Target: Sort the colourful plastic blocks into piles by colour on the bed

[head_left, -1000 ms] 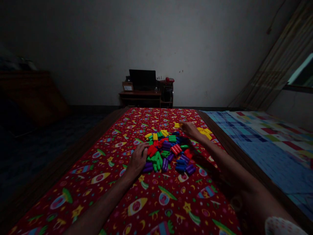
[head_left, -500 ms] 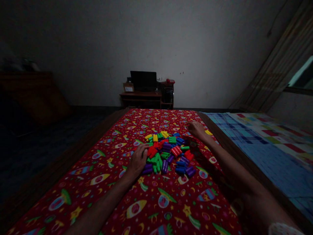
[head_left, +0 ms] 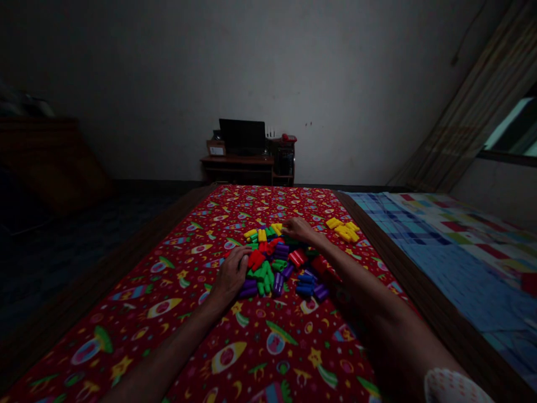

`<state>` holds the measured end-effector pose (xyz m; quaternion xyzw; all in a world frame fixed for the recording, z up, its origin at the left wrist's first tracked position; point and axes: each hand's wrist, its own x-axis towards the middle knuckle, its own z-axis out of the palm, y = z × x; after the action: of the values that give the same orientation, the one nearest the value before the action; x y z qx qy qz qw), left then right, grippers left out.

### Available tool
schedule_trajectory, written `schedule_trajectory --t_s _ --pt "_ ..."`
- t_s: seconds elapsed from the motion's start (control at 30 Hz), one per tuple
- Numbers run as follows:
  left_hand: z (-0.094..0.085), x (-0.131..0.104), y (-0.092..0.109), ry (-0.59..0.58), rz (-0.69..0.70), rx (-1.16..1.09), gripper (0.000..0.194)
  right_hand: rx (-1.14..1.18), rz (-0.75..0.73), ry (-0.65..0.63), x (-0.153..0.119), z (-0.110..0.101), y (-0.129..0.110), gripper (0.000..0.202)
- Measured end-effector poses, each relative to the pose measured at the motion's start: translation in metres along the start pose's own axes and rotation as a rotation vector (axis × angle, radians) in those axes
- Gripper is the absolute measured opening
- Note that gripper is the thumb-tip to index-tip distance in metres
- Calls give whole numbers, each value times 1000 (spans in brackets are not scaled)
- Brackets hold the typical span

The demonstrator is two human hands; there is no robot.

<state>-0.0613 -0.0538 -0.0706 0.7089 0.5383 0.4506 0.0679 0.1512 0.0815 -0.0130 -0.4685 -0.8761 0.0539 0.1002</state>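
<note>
A pile of red, green, blue, purple and yellow plastic blocks lies on the red patterned cloth (head_left: 226, 358). My left hand (head_left: 231, 272) rests at the pile's left side, fingers apart, with its fingertips beside a red block (head_left: 255, 259) and nothing held. At the far edge of the pile is my right hand (head_left: 297, 230), its fingertips at a yellow block (head_left: 277, 228); whether they grip it is too small to tell. Several yellow blocks (head_left: 346, 231) form a separate group to the right. Purple blocks (head_left: 248, 289) and blue blocks (head_left: 305, 285) lie on the near side.
Beyond the cloth's far end stands a small desk (head_left: 239, 160) with a black monitor (head_left: 242, 136) and a red telephone (head_left: 288, 137). A bed with blue checked bedding (head_left: 403, 246) is on the right. A wooden cabinet (head_left: 46, 162) stands at the left.
My right hand has moved left from the yellow group to the far edge of the pile, uncovering the yellow blocks. My left hand stays beside the pile. The view has shifted slightly.
</note>
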Motion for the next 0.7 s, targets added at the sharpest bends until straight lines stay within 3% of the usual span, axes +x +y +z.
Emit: schedule_trajectory --t_s 0.2,0.3,0.4,0.5,0.6,0.7 --pt "0 0 -2 -11 7 10 30 -5 91 27 7 16 -17 34" --pt "0 -1 -3 -10 14 12 30 26 94 69 5 13 -13 37" --pt "0 -1 -3 -6 14 18 30 37 138 170 -8 1 14 40" --pt "-1 0 -1 -17 23 21 31 -38 246 244 -31 -18 57 39" --pt "-1 0 0 -17 31 24 30 -131 384 254 -57 -34 101 38" --pt "1 0 -1 -9 33 17 30 -189 495 217 -74 -46 125 35"
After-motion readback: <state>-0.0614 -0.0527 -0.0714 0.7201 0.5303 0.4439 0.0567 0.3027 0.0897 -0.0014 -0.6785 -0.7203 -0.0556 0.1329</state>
